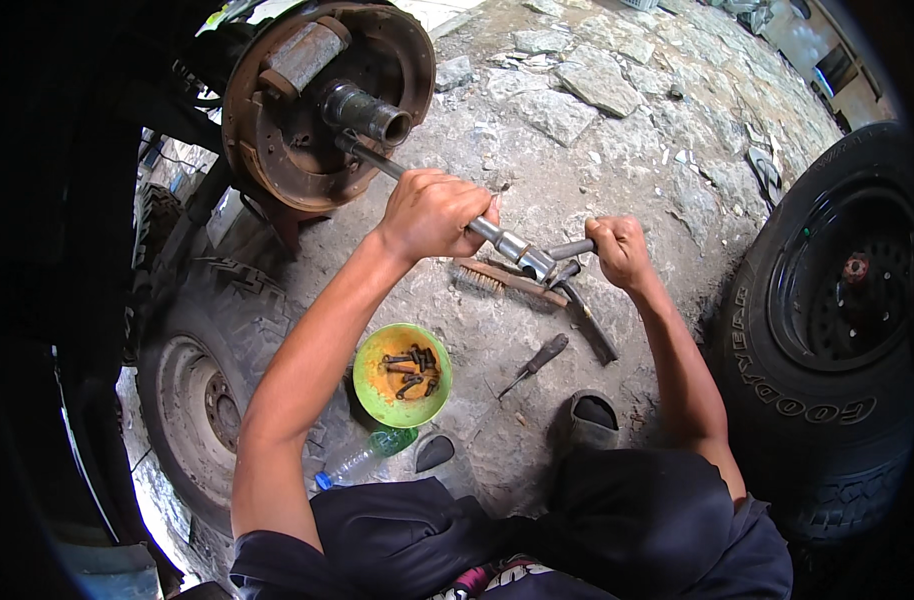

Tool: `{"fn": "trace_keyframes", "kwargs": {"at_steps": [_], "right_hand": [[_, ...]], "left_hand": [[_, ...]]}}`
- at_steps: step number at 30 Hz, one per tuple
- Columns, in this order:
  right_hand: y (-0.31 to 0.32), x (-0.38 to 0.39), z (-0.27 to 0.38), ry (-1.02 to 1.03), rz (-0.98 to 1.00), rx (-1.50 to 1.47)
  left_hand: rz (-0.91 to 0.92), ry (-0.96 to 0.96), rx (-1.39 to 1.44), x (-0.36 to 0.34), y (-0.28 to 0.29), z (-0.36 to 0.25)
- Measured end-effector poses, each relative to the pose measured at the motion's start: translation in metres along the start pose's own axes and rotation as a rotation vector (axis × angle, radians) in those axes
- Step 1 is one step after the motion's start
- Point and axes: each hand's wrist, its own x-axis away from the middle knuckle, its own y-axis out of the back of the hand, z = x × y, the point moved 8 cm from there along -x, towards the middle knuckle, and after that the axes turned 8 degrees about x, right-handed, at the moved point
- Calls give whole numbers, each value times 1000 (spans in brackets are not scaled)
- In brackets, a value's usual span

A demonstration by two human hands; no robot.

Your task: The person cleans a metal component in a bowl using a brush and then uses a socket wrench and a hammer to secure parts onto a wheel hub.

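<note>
My left hand (435, 215) is closed around the long shaft of a socket wrench (514, 246). The shaft slants up to the rusty brake backing plate (252, 150), its far end just below the hollow axle tube (367, 112). On the wrench's cross handle, my right hand (620, 250) is wrapped round the right end. Beneath the wrench head lies a wooden-backed wire brush (512, 280), partly covered. A dark metal bar (592, 325) rests beside it, its upper end close under the handle. Nearer to me is a screwdriver (537, 362).
A green bowl (369, 398) with several dark bolts (412, 368) sits between my arms, a plastic bottle (352, 465) next to it. Wheels with tyres stand at left (192, 375) and right (752, 350). Flat broken stones (597, 85) cover the far ground, where a sandal (765, 175) lies.
</note>
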Motion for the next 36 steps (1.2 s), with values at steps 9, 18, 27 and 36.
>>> {"fn": "trace_keyframes", "kwargs": {"at_steps": [9,18,27,36], "right_hand": [[14,-56,64,504,70,151],[0,-42,120,515,110,-94],[35,-17,-28,-385,-776,-260],[-14,-75,0,-810,-381,-1798]], "left_hand": [[28,-7,4,1,3,-1],[-8,22,-24,-7,-3,6],[-13,-24,2,2,-1,2],[52,20,-16,6,1,4]]}}
